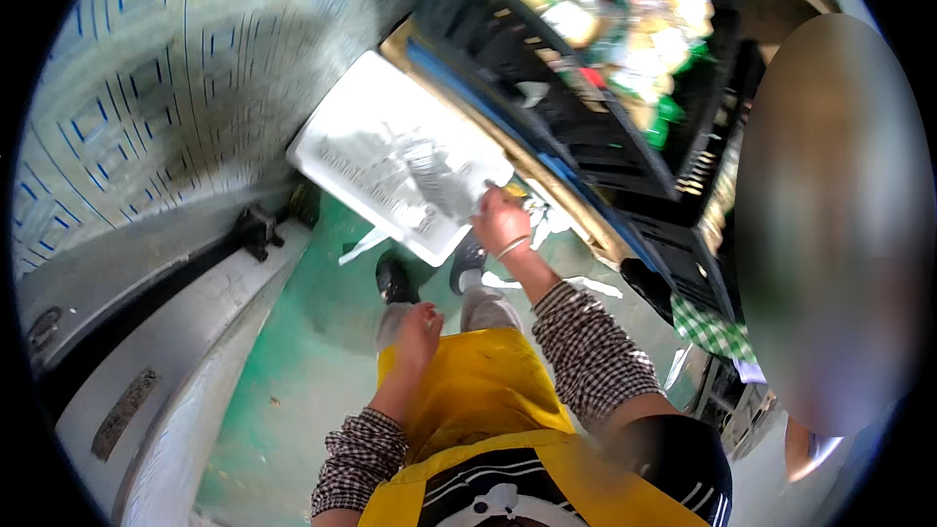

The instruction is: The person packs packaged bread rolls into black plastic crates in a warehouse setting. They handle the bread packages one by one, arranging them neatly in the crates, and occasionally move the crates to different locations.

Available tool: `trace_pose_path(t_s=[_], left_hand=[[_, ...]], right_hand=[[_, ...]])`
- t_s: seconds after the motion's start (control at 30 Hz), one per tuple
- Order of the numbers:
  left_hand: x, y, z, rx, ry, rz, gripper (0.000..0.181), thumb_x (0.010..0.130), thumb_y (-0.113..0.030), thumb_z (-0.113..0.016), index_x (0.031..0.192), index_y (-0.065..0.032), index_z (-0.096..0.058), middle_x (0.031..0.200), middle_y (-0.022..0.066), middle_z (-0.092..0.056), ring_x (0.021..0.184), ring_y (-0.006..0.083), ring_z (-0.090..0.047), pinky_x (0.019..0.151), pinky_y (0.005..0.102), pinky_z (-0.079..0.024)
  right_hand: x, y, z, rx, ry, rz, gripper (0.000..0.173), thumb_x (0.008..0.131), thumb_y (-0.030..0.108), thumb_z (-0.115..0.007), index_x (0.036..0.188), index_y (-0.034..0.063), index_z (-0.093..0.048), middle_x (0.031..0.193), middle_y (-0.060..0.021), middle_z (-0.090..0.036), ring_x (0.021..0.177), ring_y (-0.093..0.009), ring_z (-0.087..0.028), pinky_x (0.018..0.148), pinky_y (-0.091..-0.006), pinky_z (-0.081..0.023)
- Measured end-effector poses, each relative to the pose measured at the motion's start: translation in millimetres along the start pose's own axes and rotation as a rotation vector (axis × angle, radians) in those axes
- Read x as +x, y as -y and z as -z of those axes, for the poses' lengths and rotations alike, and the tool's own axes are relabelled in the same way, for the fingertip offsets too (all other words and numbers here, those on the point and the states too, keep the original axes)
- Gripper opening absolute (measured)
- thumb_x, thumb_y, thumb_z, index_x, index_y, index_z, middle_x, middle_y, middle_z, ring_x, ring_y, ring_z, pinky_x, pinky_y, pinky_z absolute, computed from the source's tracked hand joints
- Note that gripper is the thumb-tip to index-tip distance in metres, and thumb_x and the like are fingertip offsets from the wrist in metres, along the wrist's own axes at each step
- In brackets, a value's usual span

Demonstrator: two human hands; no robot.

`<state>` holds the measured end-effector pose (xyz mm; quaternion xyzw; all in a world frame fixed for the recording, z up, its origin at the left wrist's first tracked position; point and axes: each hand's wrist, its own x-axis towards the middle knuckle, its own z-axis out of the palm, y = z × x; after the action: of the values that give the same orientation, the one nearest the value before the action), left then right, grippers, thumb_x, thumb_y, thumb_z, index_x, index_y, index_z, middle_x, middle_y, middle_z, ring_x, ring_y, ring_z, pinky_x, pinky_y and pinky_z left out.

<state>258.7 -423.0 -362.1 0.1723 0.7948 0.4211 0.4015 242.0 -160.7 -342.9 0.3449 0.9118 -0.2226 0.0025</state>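
Note:
A white container (344, 110), which looks like a plastic or foam box, stands tilted in front of me beside the pallet. A greyish, shiny area with small marks lies inside it; what that is stays unclear in the glare. My right hand (503, 221) grips the box at its near right rim, fingers partly hidden by the hand itself. My left hand (421, 333) hangs before my yellow apron (476, 380), loosely curled, with nothing visible in it.
Black plastic crates (578, 117) stand stacked at right, the top one holding bagged goods (644, 29) with green parts. They rest over a wooden pallet (585, 234). White strips litter the green floor (315, 337). A patterned wall panel (146, 88) and metal rail (183, 337) are left. A person (820, 234) is at far right, blurred.

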Motion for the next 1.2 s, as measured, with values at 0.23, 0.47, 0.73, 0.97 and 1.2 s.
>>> trace_pose_path(t_s=[0.23,0.47,0.73,0.97,1.2], left_hand=[[-28,-166,48,-0.062,0.075,-0.177,0.022,0.078,-0.011,-0.061,0.097,-0.0003,-0.055,0.078,0.0094,-0.058,0.070,0.0184,-0.058,0.062,0.0296,-0.046],[-95,-266,103,-0.110,0.166,-0.420,0.012,0.080,-0.008,-0.061,0.090,-0.0010,-0.057,0.077,0.0026,-0.060,0.069,0.0065,-0.052,0.061,0.0213,-0.043],[-275,-525,199,-0.477,0.636,-1.484,0.025,0.081,-0.026,-0.061,0.074,-0.0013,-0.061,0.077,0.0148,-0.062,0.071,0.0280,-0.061,0.066,0.0401,-0.050],[-346,-580,229,0.383,0.840,-2.067,0.025,0.081,-0.024,-0.059,0.070,-0.0015,-0.059,0.079,0.0158,-0.063,0.073,0.0284,-0.061,0.067,0.0403,-0.050],[-368,-585,238,0.472,0.788,-2.049,0.024,0.082,-0.024,-0.059,0.073,-0.0016,-0.058,0.079,0.0152,-0.062,0.073,0.0277,-0.061,0.067,0.0401,-0.050]], right_hand=[[-81,87,170,0.515,-0.182,-0.065,0.028,0.065,0.014,-0.064,0.078,0.0054,-0.041,0.079,-0.0125,-0.048,0.072,-0.032,-0.052,0.062,-0.0381,-0.043],[-156,122,243,0.529,-0.331,0.074,0.032,0.059,0.010,-0.068,0.078,0.0042,-0.043,0.083,-0.0144,-0.045,0.080,-0.034,-0.048,0.069,-0.0367,-0.042],[-201,101,248,0.501,-0.378,-0.097,0.031,0.060,0.011,-0.070,0.078,0.0042,-0.046,0.088,-0.0167,-0.048,0.086,-0.036,-0.049,0.075,-0.0375,-0.042],[-217,119,254,0.475,-0.310,-0.085,0.030,0.062,0.013,-0.069,0.081,0.0055,-0.047,0.089,-0.0142,-0.048,0.085,-0.033,-0.051,0.074,-0.0363,-0.043],[-213,130,250,0.440,-0.301,-0.016,0.030,0.062,0.015,-0.069,0.081,0.0065,-0.048,0.089,-0.0136,-0.048,0.087,-0.032,-0.050,0.075,-0.0375,-0.043]])
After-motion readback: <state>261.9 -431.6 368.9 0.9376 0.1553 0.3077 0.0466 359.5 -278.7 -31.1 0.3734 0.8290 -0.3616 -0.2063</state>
